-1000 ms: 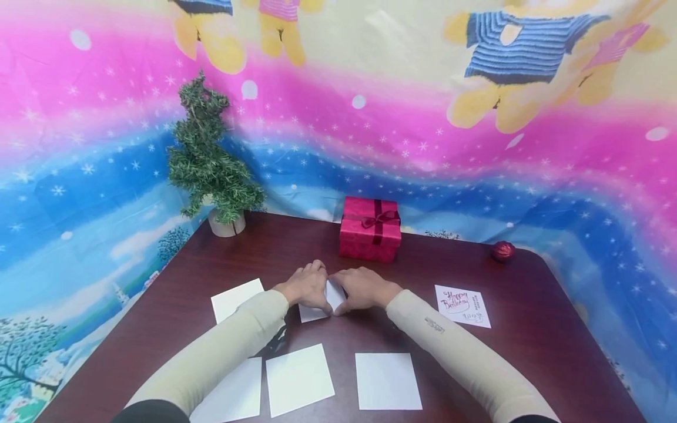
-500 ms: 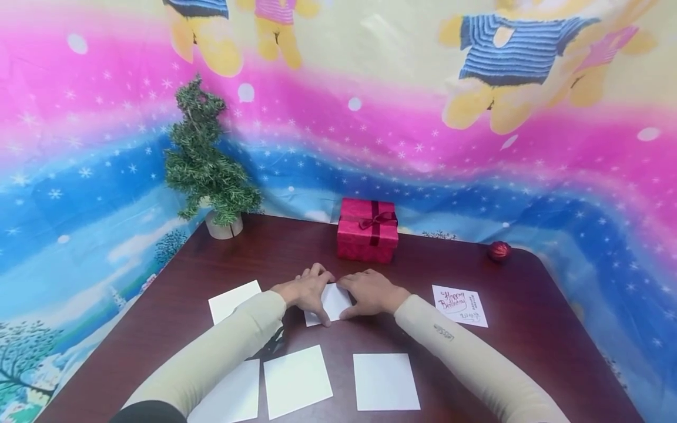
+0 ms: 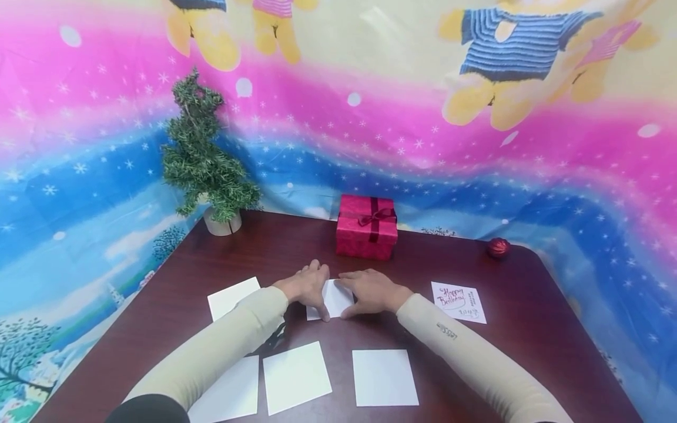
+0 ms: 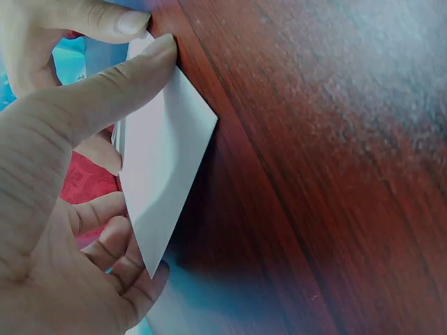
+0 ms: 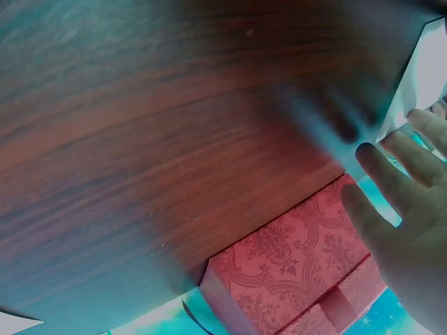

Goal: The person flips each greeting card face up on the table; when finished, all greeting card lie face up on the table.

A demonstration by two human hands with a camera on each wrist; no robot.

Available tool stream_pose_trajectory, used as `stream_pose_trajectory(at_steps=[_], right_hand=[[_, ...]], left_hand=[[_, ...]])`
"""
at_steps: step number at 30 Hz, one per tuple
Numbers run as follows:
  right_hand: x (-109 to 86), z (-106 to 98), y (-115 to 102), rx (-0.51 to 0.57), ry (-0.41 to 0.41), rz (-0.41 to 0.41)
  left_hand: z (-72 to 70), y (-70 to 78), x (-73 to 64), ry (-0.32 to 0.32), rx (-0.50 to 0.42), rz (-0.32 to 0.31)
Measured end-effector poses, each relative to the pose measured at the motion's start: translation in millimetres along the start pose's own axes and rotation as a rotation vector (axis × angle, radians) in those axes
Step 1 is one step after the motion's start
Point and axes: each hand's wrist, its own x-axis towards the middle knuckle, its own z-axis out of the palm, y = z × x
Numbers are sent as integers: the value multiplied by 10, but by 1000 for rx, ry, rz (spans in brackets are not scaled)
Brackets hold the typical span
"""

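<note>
Both hands are on a folded white sheet of paper (image 3: 337,298) at the middle of the table. My left hand (image 3: 311,288) holds its left side; in the left wrist view the thumb lies across the white face (image 4: 164,153) and the fingers are at the lower edge. My right hand (image 3: 372,291) holds the right side, thumb toward the near corner and fingers at the far edge. In the right wrist view, the right hand's fingers (image 5: 398,164) reach the sheet's edge. Thin layers show along the edge in the left wrist view.
White square sheets lie nearby: one (image 3: 296,379) and another (image 3: 385,378) in front, one (image 3: 233,388) partly under the left sleeve, one (image 3: 233,296) at left. Behind stand a red gift box (image 3: 366,229) and small tree (image 3: 206,153). A birthday card (image 3: 459,302) and red ornament (image 3: 498,248) lie right.
The right hand has moved slightly to the right, and more of the sheet's white face shows between the hands. The left hand stays on its left side.
</note>
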Motion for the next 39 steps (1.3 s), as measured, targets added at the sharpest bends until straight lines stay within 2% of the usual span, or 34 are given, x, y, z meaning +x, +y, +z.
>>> stream_pose_trajectory(at_steps=[4, 10, 19, 21, 26, 28, 31, 35, 38, 39], right_hand=[[-7, 17, 13, -9, -8, 15], [-11, 26, 9, -12, -5, 28], [-45, -77, 102, -38, 97, 60], [-65, -94, 135, -45, 90, 78], [-156, -96, 244, -22, 75, 121], [-206, -92, 299, -17, 77, 146], [-287, -101, 368, 46, 92, 202], [-374, -119, 385, 285, 131, 241], [-388, -129, 345, 445, 142, 207], [-387, -136, 325, 486, 144, 192]], left_hand=[[-13, 43, 3, -17, 9, 15], [-40, 124, -3, -30, 104, 68], [-58, 189, 71, 109, 212, 164], [-74, 189, 69, 108, 233, 170], [-104, 112, 19, 96, 200, 163], [-101, 56, 2, 94, 164, 148], [-77, -18, 5, 76, 82, 134], [-39, -16, 58, 77, -153, 175], [-20, 55, 113, 124, -299, 230], [-15, 83, 129, 144, -321, 250]])
